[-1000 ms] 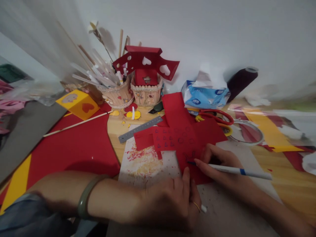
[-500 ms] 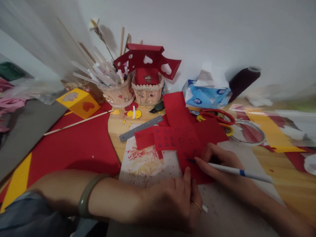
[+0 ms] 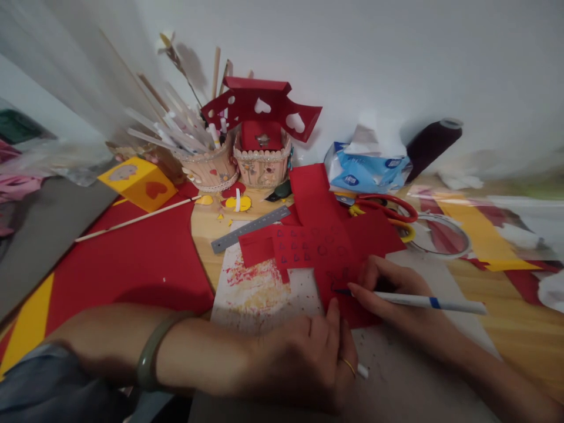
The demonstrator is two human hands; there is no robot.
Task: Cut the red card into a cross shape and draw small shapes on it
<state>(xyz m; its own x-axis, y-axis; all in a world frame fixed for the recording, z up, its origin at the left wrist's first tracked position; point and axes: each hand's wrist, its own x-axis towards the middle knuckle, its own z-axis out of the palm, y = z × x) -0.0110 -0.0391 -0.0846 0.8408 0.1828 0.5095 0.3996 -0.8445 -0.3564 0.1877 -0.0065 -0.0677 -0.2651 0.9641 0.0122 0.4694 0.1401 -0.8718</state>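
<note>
In my right hand is a white pen with a blue band, its dark blue tip touching the lower flap of a red cross-shaped paper. Small shapes are drawn in dark ink across the paper's middle. My left hand is closed, with its index fingertip on the bottom edge of that flap. A white stick-like end pokes out from its curled fingers; the rest is hidden. The paper lies over a stained white sheet.
Behind the paper lie a metal ruler, a green cutter, red scissors, a tape roll and a tissue pack. Decorated baskets stand near the wall. A yellow box and red sheet are at left.
The rear end of the pen has risen slightly in my right hand, while its tip stays on nearly the same spot. The whole view has shifted slightly.
</note>
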